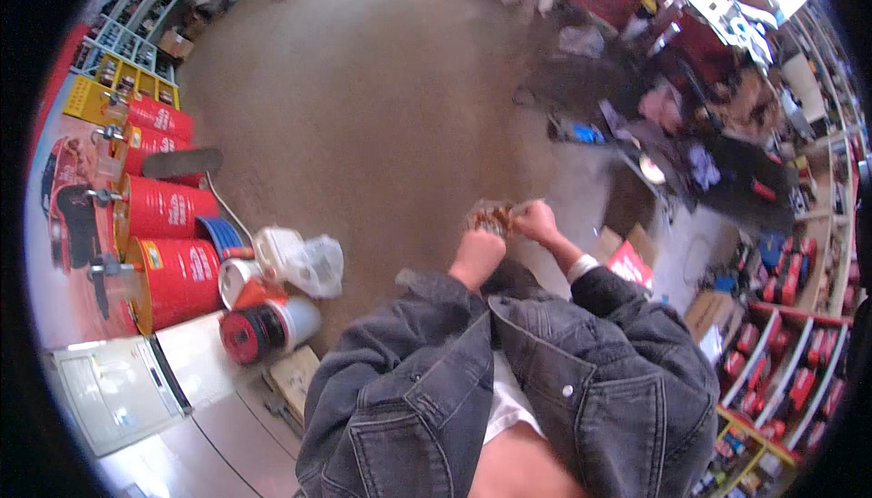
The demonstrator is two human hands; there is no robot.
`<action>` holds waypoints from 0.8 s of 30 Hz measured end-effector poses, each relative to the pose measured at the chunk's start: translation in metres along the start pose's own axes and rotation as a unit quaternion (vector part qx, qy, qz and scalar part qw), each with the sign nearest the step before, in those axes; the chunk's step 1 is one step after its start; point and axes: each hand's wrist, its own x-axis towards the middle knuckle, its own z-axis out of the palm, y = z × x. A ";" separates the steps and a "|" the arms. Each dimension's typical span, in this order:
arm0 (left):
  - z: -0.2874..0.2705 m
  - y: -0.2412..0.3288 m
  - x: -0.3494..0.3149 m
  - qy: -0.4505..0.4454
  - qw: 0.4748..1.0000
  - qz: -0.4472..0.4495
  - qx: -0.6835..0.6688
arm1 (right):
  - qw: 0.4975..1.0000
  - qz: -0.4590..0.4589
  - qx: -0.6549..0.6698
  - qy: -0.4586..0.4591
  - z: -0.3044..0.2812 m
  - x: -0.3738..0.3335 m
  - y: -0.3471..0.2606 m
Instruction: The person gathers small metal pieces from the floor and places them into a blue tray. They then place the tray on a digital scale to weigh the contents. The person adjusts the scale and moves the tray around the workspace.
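Observation:
Held out in front of my body is a small clear plastic bag (490,217) with brownish-orange and pale bits inside; what they are is too small and blurred to tell. My left hand (479,256) is closed in a fist at the bag's near left side. On the right side, my right hand (537,223) pinches the bag's edge, its fingers bent together. Both forearms are in dark grey denim sleeves. The underside of the bag is hidden.
Red drums (173,275) with taps line the left wall. Beside them stand white jugs (278,248) and a white cabinet (118,393). At the right are a cluttered dark bench (727,171) and shelves of red boxes (788,371). An opened cardboard box (640,245) sits near my right arm.

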 end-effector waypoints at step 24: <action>-0.140 -0.698 0.609 -0.061 0.954 -0.011 -0.292 | 0.980 0.070 -0.050 0.178 -0.196 0.773 -0.233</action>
